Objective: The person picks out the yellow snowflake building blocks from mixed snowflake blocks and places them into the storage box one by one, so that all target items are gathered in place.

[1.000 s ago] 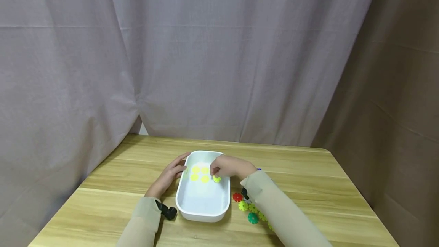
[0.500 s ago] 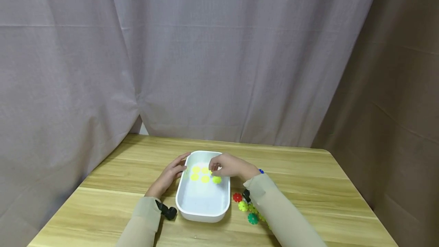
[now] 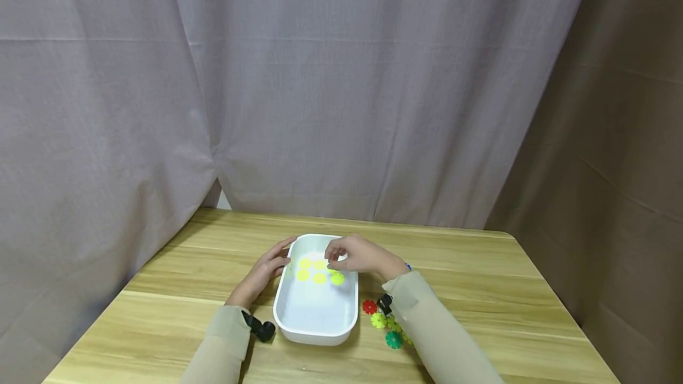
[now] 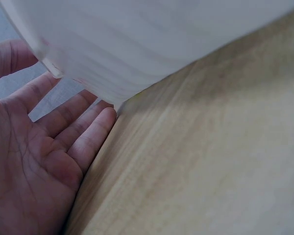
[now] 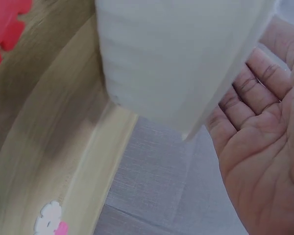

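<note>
A white plastic tray (image 3: 315, 310) stands on the wooden table, with several yellow notched snowflake discs (image 3: 319, 278) lying flat in two rows on its floor. Against the tray's left wall rests my left hand (image 3: 267, 269); in the left wrist view its fingers (image 4: 90, 139) are fairly straight beside the white wall. My right hand (image 3: 356, 253) reaches over the right rim, fingers loosely bent, with nothing seen between them. Its thumb tip partly covers one yellow disc (image 3: 332, 269), and another yellow disc (image 3: 338, 278) lies just below it. The right wrist view hides its fingertips behind the tray's rim.
Right of the tray lie loose snowflake discs: a red disc (image 3: 369, 307), a yellow disc (image 3: 378, 320), a green disc (image 3: 393, 339) and more partly under the right sleeve (image 3: 427, 319). A white disc (image 5: 48, 218) shows in the right wrist view. Grey curtains (image 3: 341, 105) hang behind the table.
The right hand let go of a yellow disc in the tray's right column, then drew slightly up and right with its fingers loosening. My left hand and the tray stayed put.
</note>
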